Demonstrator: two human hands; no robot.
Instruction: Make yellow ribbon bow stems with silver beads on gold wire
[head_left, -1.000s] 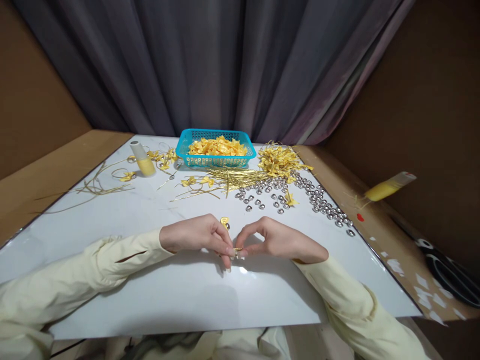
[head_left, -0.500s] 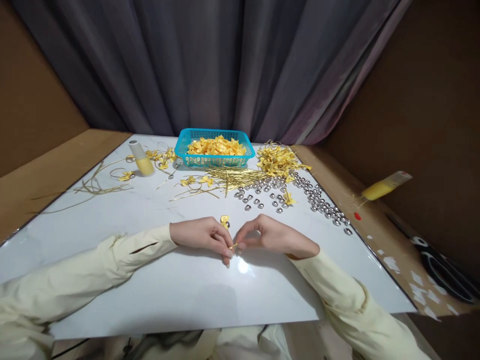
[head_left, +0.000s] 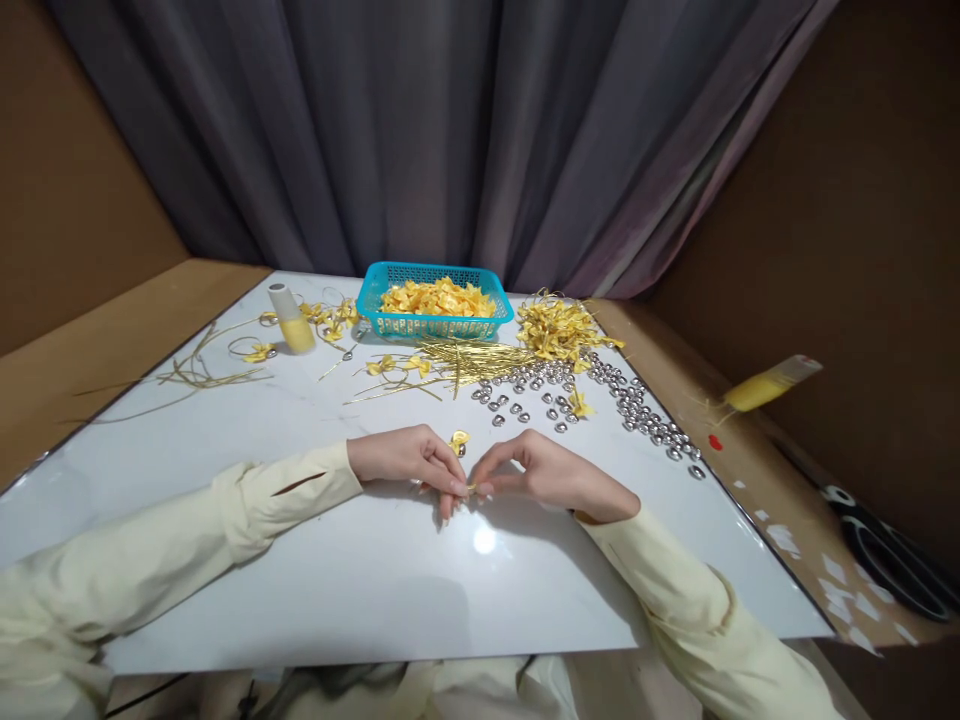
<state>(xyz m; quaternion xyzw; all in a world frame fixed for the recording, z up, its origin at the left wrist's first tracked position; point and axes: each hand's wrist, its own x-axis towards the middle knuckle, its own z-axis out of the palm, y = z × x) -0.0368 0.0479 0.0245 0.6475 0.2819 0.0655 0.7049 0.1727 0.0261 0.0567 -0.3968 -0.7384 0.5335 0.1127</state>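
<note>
My left hand (head_left: 411, 460) and my right hand (head_left: 551, 473) meet over the white tabletop (head_left: 360, 590), fingertips almost touching. Both pinch a thin gold cord (head_left: 472, 489), of which only a short piece shows between them. Just behind the fingers lies a yellow ribbon bow (head_left: 460, 438) with a silver bead on it, partly covered by the left hand. Farther back, silver ring-like beads (head_left: 517, 410) are scattered, near a bundle of straight gold cords (head_left: 480, 358).
A blue basket (head_left: 442, 325) of yellow bows stands at the back. Right of it is a pile of corded bows (head_left: 555, 328). A yellow-filled glue bottle (head_left: 294, 325) stands at left, loose cords (head_left: 195, 375) beside it. Black scissors (head_left: 892, 550) lie on the right ledge.
My left fingers have curled and shifted slightly at the cord; less of the cord shows between my hands. The right hand stays nearly in place. The view has moved slightly.
</note>
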